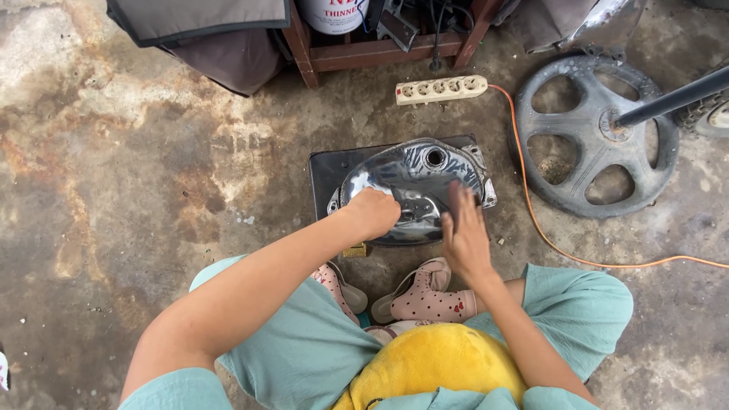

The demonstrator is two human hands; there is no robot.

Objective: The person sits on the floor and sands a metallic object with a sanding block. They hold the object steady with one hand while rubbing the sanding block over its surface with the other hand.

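Tank (pixel 414 182), bare metal, lies on black mat (pixel 323 171) on floor. Left hand (pixel 373 212) fisted, fingers closed, contents hidden; right hand (pixel 463 228) open, flat on tank. Best: steady it, rub evenly.

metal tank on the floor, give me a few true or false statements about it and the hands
1. The metal tank lies on a dark flat mat. True.
2. The left hand is closed into a fist on the tank. True.
3. The right hand holds the power strip. False: its fingers are spread flat on the tank, and the strip lies apart on the concrete beyond it.
4. The orange cable runs over the top of the tank. False: it curves along the floor between the tank and the grey wheel.
5. The tank has a round opening on its upper side. True.
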